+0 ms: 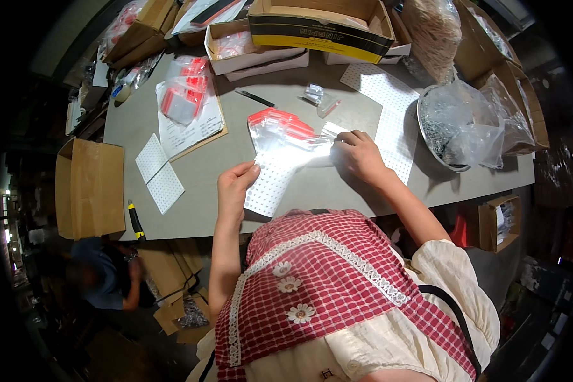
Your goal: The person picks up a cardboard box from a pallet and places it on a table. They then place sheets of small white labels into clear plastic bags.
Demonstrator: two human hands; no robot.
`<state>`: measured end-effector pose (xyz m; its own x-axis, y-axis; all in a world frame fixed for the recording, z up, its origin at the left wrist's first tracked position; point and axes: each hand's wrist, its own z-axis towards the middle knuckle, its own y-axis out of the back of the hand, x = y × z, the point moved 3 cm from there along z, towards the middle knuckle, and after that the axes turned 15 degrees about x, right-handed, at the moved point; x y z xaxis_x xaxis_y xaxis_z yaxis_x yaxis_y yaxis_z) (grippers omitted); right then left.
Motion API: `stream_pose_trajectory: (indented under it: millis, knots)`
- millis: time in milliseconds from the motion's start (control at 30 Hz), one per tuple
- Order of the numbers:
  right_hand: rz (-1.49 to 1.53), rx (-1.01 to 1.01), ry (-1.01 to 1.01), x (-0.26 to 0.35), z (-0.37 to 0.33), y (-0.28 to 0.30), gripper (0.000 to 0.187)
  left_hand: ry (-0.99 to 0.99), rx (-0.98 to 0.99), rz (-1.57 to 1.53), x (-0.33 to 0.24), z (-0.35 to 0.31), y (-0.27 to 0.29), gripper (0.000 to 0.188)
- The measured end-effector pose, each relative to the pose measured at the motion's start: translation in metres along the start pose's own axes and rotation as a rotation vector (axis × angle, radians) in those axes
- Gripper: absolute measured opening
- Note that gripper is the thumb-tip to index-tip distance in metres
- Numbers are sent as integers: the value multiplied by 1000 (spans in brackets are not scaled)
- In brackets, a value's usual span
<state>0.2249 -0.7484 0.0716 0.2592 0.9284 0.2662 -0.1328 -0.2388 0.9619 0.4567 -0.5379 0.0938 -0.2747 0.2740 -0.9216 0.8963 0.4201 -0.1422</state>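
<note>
My left hand [237,181] pinches the left edge of a white sheet of small round stickers [266,194] between thumb and fingers, close to the table's front edge. Just beyond lies a fanned pile of clear zip bags with red strips [280,121], partly over the sheet. On the right side of the pile, my right hand [358,153] has its fingers curled down and pressed together by the bags. Bright glare and the fingers hide whatever is in them. Small clear pieces [333,130] lie beside its fingertips.
A metal bowl [420,121] of small metal parts stands right, beside a long sticker sheet [395,102]. Cardboard boxes [321,32] line the back. Left are a clipboard [191,130], more red-strip bags [188,95], another sticker sheet [159,172] and a cutter knife [135,221]. A person [105,274] sits lower left.
</note>
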Motion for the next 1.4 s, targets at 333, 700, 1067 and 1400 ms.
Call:
stream_pose_trajectory:
  millis: [333, 700, 1067, 1400]
  knots:
    - [-106, 92, -28, -2, -7, -9, 27, 58, 112, 5, -9, 7, -15, 32]
    - [16, -948, -10, -57, 67, 161, 11, 101, 238, 79, -10, 24, -29, 35]
    - [355, -395, 128, -6, 75, 95, 31, 95, 219, 165, 8, 28, -35, 34]
    - [589, 70, 64, 62, 36, 9, 26, 115, 247, 40, 8, 22, -44, 30]
